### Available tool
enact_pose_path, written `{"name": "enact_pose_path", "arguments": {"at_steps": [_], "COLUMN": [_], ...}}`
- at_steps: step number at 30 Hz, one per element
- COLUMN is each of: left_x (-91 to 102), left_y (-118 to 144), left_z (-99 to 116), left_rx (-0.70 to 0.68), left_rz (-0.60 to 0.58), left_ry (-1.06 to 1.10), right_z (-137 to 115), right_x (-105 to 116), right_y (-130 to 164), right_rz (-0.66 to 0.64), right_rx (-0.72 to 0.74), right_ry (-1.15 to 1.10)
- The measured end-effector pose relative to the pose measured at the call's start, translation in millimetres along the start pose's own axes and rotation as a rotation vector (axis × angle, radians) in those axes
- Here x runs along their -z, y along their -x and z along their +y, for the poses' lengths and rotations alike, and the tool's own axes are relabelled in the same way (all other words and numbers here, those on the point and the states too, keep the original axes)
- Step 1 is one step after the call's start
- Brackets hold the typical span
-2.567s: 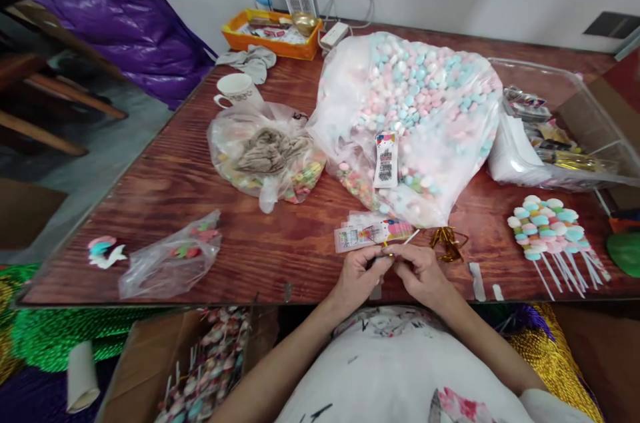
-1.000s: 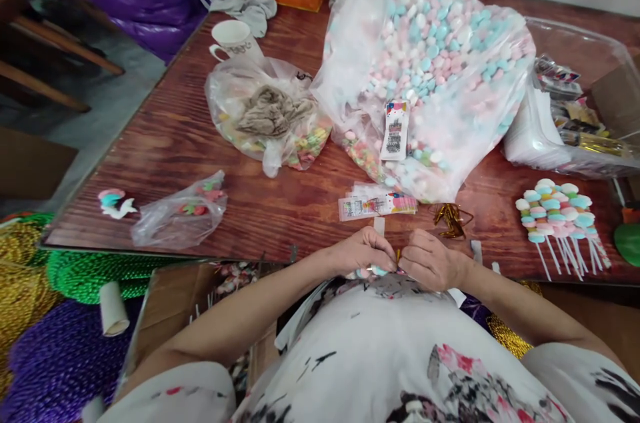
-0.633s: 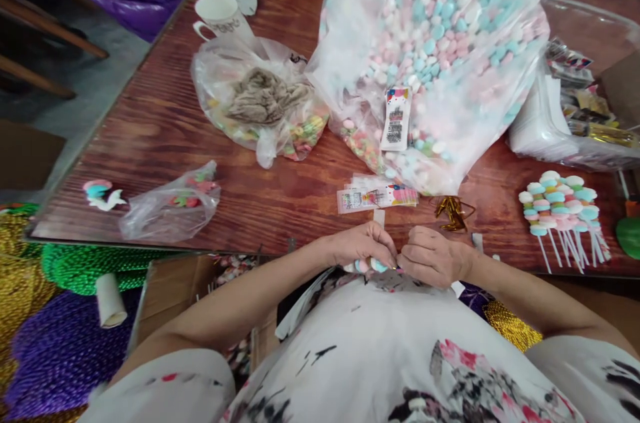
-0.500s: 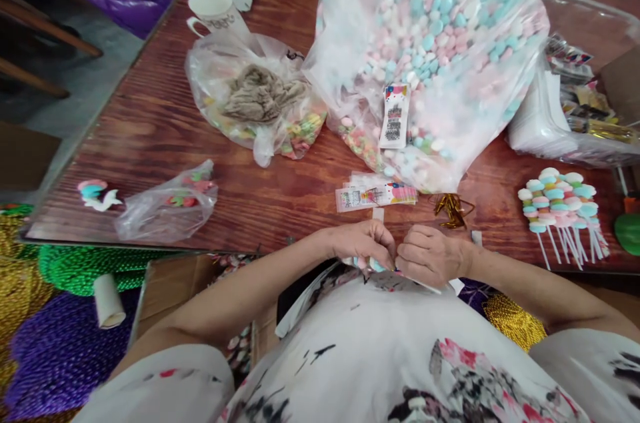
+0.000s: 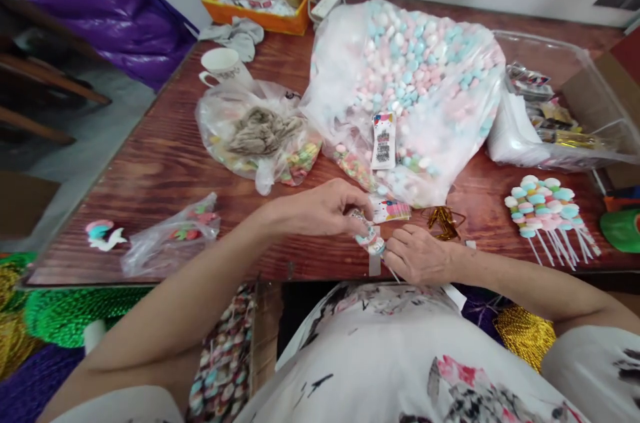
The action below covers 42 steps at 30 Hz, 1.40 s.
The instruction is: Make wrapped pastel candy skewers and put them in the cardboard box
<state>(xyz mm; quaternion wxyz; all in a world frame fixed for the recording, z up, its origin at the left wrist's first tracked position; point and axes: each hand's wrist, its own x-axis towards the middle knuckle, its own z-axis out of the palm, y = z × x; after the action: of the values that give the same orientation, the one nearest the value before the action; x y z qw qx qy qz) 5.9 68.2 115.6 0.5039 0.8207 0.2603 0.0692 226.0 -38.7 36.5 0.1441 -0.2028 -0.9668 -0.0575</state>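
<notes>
Wrapped candy stick (image 5: 370,238) near the front edge of the tabletop (image 5: 155,170).
Labels (image 5: 393,210), gold ties (image 5: 444,222) just beyond; tabletop runs left to the small bag (image 5: 173,236). My right hand (image 5: 417,254), curled, grips the lower end; left hand (image 5: 330,207) arches at the top — can't tell if pinching.

Craft workshop, with bulk bag (image 5: 445,116) and bundled sticks (image 5: 543,206).

Loose white top (image 5: 380,350) w/ scattered print: pink-red flower (image 5: 455,370) R of centre, grey & blk leaf shapes round it, thin blk brush strokes (image 5: 320,383) nearer L, fainter grey & pinkish patches along far edge. Sleeves short & wide, same white; R sleeve (image 5: 595,363) has blk streaks, L sleeve (image 5: 125,406) partly out of view. Forearms bare, L hand (image 5: 333,206) & R hand (image 5: 420,255) too
</notes>
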Motion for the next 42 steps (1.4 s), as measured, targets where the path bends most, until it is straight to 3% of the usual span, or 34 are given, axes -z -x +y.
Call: {"name": "enact_pose_path", "arguments": {"at_steps": [3, 4, 6, 7, 8, 11, 13, 16, 19, 21, 23, 24, 26, 28, 29, 31, 33, 36, 38, 42], "left_x": [-14.6, -24.5, -47.7, -59.3, -69.5, -85.7, -83.8, -74.2, -72.3, -77.3, -84.3, -87.7, -93.3, -96.8, -97.7, -97.3, -94.7, -90.0, -87.9, -83.9], "left_y": [16.3, 21.8, 28.1, 27.5, 23.9, 0.5, -14.6, -21.3, -15.2, -11.4, -9.7, -9.2, -7.7, -5.4, -4.3, -2.9, -2.7, -2.5, -0.4, 9.6], "left_z": [25.6, 31.6, 34.9, 31.6, 25.4, -1.7, -15.8, -19.4, -10.9, -8.6, -11.1, -13.2, -17.0, -18.8, -19.3, -21.2, -25.6, -35.3, -40.3, -40.6], "left_rx": [-0.296, -0.418, -0.683, -0.742, -0.746, -0.519, -0.409, -0.386, -0.395, -0.307, -0.167, -0.1, -0.003, 0.034, 0.031, -0.017, -0.105, -0.259, -0.319, -0.285], "left_rz": [0.402, 0.488, 0.505, 0.456, 0.42, 0.423, 0.499, 0.571, 0.633, 0.74, 0.795, 0.745, 0.521, 0.341, 0.341, 0.493, 0.676, 0.752, 0.757, 0.706], "left_ry": [-0.395, -0.526, -0.747, -0.818, -0.835, -0.641, -0.379, -0.038, -0.015, 0.003, 0.245, 0.422, 0.725, 0.855, 0.849, 0.689, 0.394, 0.068, 0.025, 0.172], "right_z": [25.1, 34.8, 49.4, 52.4, 52.0, 34.6, 18.4, 6.3, 17.4, 31.0, 41.5, 44.2, 44.0, 38.0, 33.8, 24.3, 15.3, 6.8, 6.5, 16.2], "right_x": [10.8, 18.7, 37.7, 46.6, 53.5, 54.9, 42.1, 20.2, 12.5, 15.5, 19.9, 21.1, 19.9, 15.4, 12.9, 8.9, 6.2, 0.6, -5.2, -14.5], "right_y": [-5.9, -7.0, -8.5, -9.3, -10.4, -15.6, -18.1, -15.8, -9.4, -7.0, -7.8, -9.2, -13.0, -16.7, -18.2, -20.8, -23.3, -27.1, -28.7, -29.5], "right_rz": [0.183, 0.258, 0.4, 0.461, 0.512, 0.535, 0.475, 0.436, 0.509, 0.614, 0.715, 0.747, 0.767, 0.749, 0.741, 0.728, 0.7, 0.64, 0.64, 0.601], "right_rx": [-0.173, -0.26, -0.472, -0.579, -0.669, -0.764, -0.743, -0.733, -0.691, -0.604, -0.474, -0.401, -0.288, -0.225, -0.212, -0.277, -0.446, -0.635, -0.581, -0.268], "right_ry": [0.026, -0.01, -0.159, -0.269, -0.394, -0.782, -0.977, -1.07, -0.763, -0.423, -0.159, -0.082, -0.01, -0.006, -0.026, -0.14, -0.361, -0.592, -0.488, -0.098]}}
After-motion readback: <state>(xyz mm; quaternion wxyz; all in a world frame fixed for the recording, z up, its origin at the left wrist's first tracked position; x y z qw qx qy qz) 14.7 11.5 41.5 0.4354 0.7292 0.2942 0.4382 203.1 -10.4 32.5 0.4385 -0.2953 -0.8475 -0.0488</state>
